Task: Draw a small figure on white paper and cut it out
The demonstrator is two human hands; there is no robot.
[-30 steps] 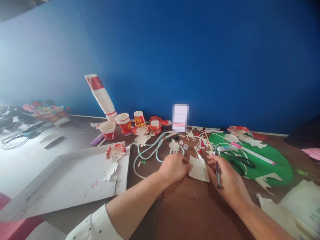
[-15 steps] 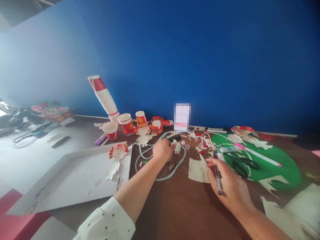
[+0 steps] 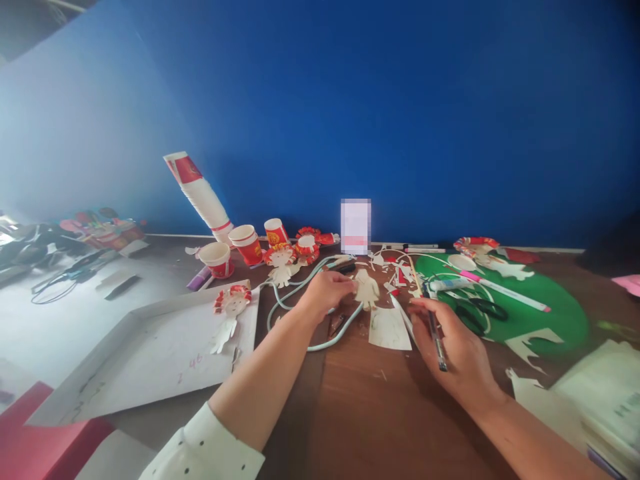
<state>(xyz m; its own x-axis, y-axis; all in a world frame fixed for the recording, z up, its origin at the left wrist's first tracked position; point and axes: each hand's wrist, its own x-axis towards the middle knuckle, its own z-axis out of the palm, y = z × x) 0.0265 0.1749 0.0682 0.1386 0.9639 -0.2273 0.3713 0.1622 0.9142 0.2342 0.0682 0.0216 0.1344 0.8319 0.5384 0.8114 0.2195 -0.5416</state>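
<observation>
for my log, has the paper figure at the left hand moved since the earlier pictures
Yes, the paper figure has moved right, closer to the green disc.

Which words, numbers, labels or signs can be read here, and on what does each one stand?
"46", as it seems, handwritten on the white tray.
"2", faint, near it on the same tray.
Too blurred or small to read: marks on red cups, pixelated card, white pack and black pen.

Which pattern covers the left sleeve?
The sleeve is white with dark dots, clearest in the head view.
</observation>
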